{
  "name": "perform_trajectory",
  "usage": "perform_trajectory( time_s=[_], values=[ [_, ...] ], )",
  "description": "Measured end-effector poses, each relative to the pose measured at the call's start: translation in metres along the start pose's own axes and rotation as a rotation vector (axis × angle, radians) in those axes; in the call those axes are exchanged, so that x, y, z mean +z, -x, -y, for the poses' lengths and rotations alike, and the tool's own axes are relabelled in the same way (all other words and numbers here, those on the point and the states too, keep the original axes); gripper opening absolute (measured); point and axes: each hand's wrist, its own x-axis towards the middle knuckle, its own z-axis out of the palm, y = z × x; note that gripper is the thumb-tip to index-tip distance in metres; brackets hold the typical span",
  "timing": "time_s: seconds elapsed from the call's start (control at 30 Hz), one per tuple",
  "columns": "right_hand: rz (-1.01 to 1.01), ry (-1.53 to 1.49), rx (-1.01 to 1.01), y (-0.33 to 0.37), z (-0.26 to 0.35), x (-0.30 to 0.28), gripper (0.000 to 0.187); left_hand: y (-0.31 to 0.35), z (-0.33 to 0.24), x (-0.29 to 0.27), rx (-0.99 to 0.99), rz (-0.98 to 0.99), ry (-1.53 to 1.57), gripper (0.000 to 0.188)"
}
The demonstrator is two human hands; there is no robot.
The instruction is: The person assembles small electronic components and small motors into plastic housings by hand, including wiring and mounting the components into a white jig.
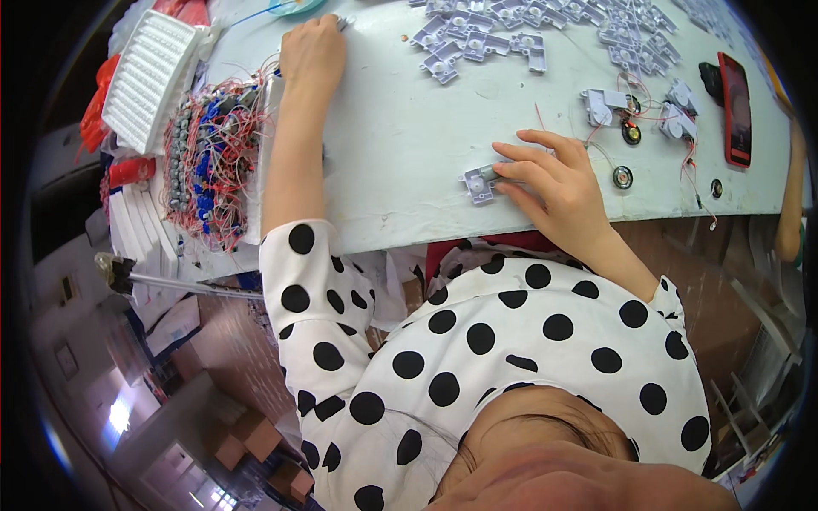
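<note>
My right hand [558, 187] is at the table's front part, its thumb and fingertips on a small pale plastic housing [479, 187]. A short grey cylinder, like a small motor [489, 172], lies in that housing, partly under my fingers. At the far left, my left hand [312, 53] rests on the table with its fingers curled down. A small light-coloured piece [343, 23] shows beside its fingertips; whatever lies under the fingers is hidden.
Many loose plastic housings [473, 43] cover the far side. To the right lie wired housings [607, 106], small round speakers [623, 176] and a red-cased phone [736, 111]. A bundle of wired parts [213, 162] and a white ribbed tray [149, 81] stand left. Another person's arm [792, 196] appears at right.
</note>
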Motion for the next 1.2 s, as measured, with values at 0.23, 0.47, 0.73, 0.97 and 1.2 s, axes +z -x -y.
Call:
perform_trajectory(
  time_s=[0.23, 0.47, 0.73, 0.97, 1.2],
  values=[
    [-0.158, -0.055, 0.038, 0.003, -0.012, -0.005, 0.034, 0.035, -0.101, -0.103, -0.486, 0.112, 1.001, 0.024],
    [-0.203, -0.221, -0.138, -0.026, 0.005, -0.013, 0.043, 0.098, -0.141, -0.162, -0.424, 0.405, 1.75, 0.031],
    [-0.091, -0.221, -0.173, -0.009, -0.002, -0.008, 0.034, 0.106, -0.162, -0.156, -0.588, 0.427, 1.934, 0.029],
    [-0.154, -0.316, -0.057, -0.008, -0.019, 0.001, 0.017, 0.116, -0.174, -0.156, -0.095, 0.071, 1.037, 0.039],
    [-0.184, -0.308, -0.059, -0.001, -0.026, 0.013, 0.016, 0.126, -0.179, -0.147, -0.14, 0.12, 1.026, 0.041]
  ],
)
